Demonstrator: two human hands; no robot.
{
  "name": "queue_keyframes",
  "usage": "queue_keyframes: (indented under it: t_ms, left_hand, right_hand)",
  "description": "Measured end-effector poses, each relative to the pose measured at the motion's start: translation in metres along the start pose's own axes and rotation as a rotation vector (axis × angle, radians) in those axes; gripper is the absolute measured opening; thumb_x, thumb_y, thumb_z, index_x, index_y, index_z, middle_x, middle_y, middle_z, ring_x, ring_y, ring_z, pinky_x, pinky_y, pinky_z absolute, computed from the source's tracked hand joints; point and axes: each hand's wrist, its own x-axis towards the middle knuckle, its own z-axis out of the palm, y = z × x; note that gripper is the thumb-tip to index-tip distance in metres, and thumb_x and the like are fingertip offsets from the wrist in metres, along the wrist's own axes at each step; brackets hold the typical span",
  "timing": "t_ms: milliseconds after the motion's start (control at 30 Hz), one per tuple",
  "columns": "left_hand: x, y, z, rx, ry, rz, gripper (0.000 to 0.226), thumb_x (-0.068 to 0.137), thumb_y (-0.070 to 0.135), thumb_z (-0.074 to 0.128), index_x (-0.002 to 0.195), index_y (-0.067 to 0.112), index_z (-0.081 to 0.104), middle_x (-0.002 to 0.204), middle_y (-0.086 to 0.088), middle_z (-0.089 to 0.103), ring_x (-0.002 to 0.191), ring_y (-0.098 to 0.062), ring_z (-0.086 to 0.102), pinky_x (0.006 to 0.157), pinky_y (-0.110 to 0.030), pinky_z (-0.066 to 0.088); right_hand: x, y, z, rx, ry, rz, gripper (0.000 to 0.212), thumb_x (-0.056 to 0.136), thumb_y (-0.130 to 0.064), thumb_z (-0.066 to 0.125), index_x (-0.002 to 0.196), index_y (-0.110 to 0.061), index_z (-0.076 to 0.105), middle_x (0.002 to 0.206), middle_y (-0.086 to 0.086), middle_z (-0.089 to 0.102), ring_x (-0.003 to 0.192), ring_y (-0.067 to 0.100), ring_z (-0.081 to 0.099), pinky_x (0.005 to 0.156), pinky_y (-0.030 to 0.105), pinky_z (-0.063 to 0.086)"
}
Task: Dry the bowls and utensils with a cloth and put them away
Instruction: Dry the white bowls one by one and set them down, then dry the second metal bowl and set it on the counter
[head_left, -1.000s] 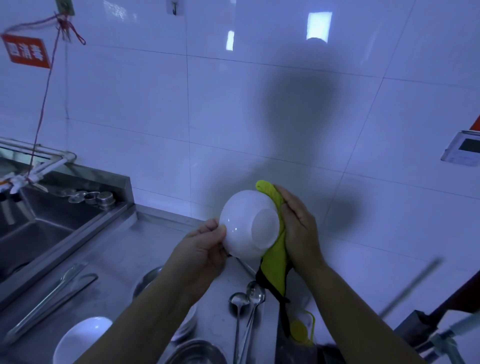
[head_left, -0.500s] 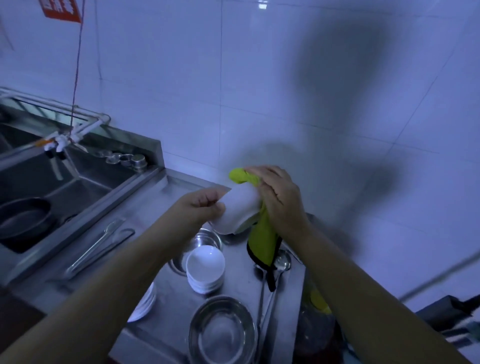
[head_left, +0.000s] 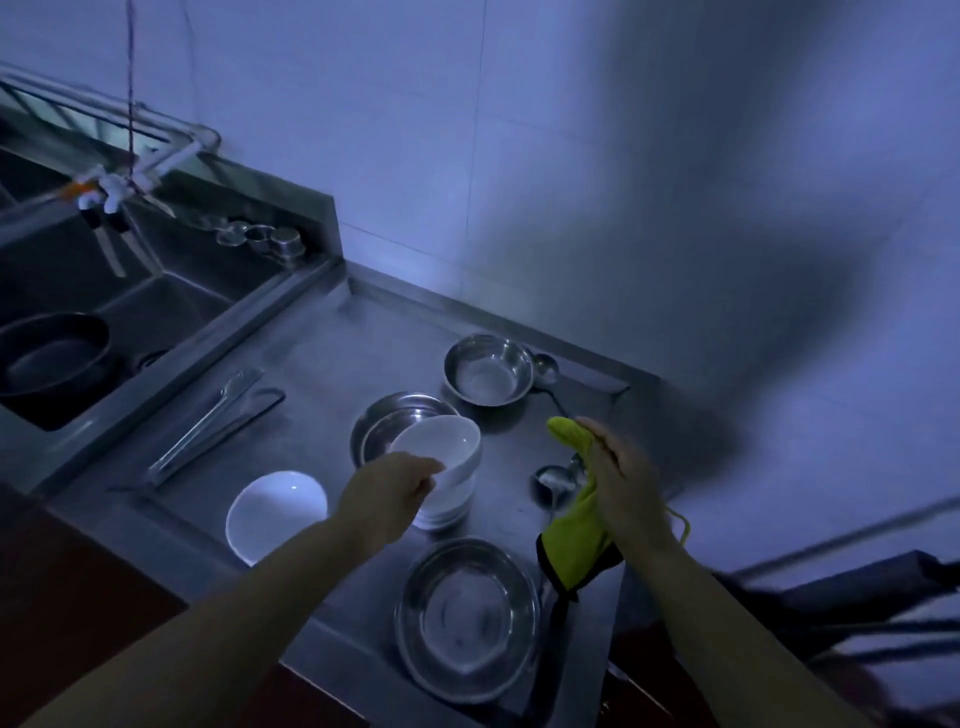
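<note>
The left hand pinches a tilted white bowl over the stack mid-counter, the right hand clasping a green cloth near the counter's right edge

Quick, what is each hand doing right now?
Left hand: pinches the rim of a tilted white ceramic bowl over the stack of white bowls.
Right hand: holds the yellow-green cloth.

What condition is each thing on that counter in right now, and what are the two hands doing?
White bowl: tilted, being set on the stack by the left hand.
Stack of white bowls: upright, nested.
White dish: resting on the counter, untouched.
Steel bowls: upright, empty.
Green cloth: hanging from the right hand.
Tongs: lying flat, closed.
Dark pan: sitting in the sink.
</note>
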Motion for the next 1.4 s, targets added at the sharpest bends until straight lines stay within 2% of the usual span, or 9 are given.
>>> queue_keyframes:
  t_ms: [67,167,333,500,833,1000,1100,1300,1400]
  left_hand:
    - [0.002,-0.004,0.007,0.113,0.01,0.203,0.024,0.078,0.008,0.068,0.1,0.018,0.072,0.089,-0.007,0.071,0.085,-0.026,0.067,0.071,-0.029,0.052]
    - [0.004,-0.012,0.015,0.248,0.0,0.434,0.035,0.041,-0.006,0.074,0.069,0.015,0.072,0.058,0.001,0.066,0.052,-0.021,0.062,0.049,-0.019,0.048]
    - [0.005,-0.03,0.033,0.258,0.024,0.547,0.035,0.063,0.003,0.036,0.067,0.014,0.07,0.058,0.002,0.062,0.053,-0.02,0.058,0.051,-0.019,0.047]
    - [0.01,-0.043,0.046,0.237,0.032,0.562,0.034,0.065,0.001,0.039,0.071,0.013,0.07,0.06,0.0,0.062,0.055,-0.021,0.058,0.054,-0.024,0.049]
    - [0.019,-0.042,0.042,0.226,-0.028,0.558,0.026,0.065,0.018,0.058,0.086,0.013,0.072,0.075,0.0,0.069,0.067,-0.021,0.065,0.064,-0.024,0.052]
    - [0.085,-0.024,0.018,-0.03,0.177,0.221,0.029,0.08,0.019,0.056,0.105,0.012,0.067,0.095,-0.007,0.071,0.088,-0.027,0.066,0.076,-0.03,0.05]
    - [0.154,-0.023,0.023,-0.353,0.006,-0.143,0.032,0.088,0.01,0.054,0.12,0.011,0.057,0.111,-0.009,0.064,0.101,-0.027,0.059,0.086,-0.032,0.042]
    - [0.242,-0.035,0.071,-0.751,-0.326,-0.705,0.019,0.089,0.011,0.058,0.098,-0.006,0.055,0.095,-0.018,0.053,0.082,-0.025,0.055,0.064,-0.03,0.043]
    - [0.254,-0.043,0.094,-1.182,-0.323,-0.881,0.027,0.092,0.003,0.053,0.117,-0.006,0.049,0.086,-0.017,0.053,0.08,-0.03,0.059,0.072,-0.038,0.052]
  right_hand:
    - [-0.001,0.013,0.0,0.002,0.002,0.058,0.028,0.098,0.0,0.043,0.112,-0.011,0.064,0.113,0.005,0.067,0.108,0.018,0.061,0.097,0.035,0.046]
    - [-0.005,0.023,-0.001,0.01,0.033,0.121,0.029,0.099,-0.002,0.042,0.116,-0.011,0.063,0.115,0.004,0.066,0.109,0.015,0.06,0.098,0.033,0.046]
    - [-0.007,0.038,-0.001,0.012,0.066,0.171,0.028,0.099,-0.005,0.043,0.117,-0.016,0.063,0.115,0.001,0.065,0.107,0.011,0.06,0.096,0.027,0.045]
    - [-0.001,0.045,0.01,0.074,0.059,0.193,0.03,0.099,-0.005,0.042,0.116,-0.02,0.062,0.115,0.004,0.067,0.111,0.017,0.061,0.097,0.034,0.046]
    - [0.021,0.042,0.028,0.065,0.06,0.247,0.029,0.098,-0.004,0.044,0.115,-0.018,0.063,0.113,0.0,0.064,0.102,0.002,0.057,0.082,0.004,0.041]
    - [0.037,0.041,0.036,0.12,0.114,0.262,0.036,0.097,-0.002,0.044,0.106,-0.031,0.064,0.107,-0.005,0.067,0.1,-0.003,0.06,0.085,0.01,0.045]
    - [0.048,0.045,0.037,0.138,0.153,0.294,0.032,0.097,-0.002,0.042,0.114,-0.018,0.065,0.112,0.002,0.068,0.109,0.012,0.061,0.098,0.03,0.046]
    - [0.056,0.041,0.037,0.143,0.267,0.267,0.03,0.098,0.004,0.04,0.115,-0.003,0.064,0.108,0.003,0.071,0.104,0.007,0.065,0.091,0.018,0.049]
    - [0.051,0.046,0.033,0.115,0.307,0.285,0.029,0.096,0.005,0.044,0.114,-0.004,0.065,0.11,0.005,0.07,0.106,0.009,0.063,0.095,0.024,0.048]
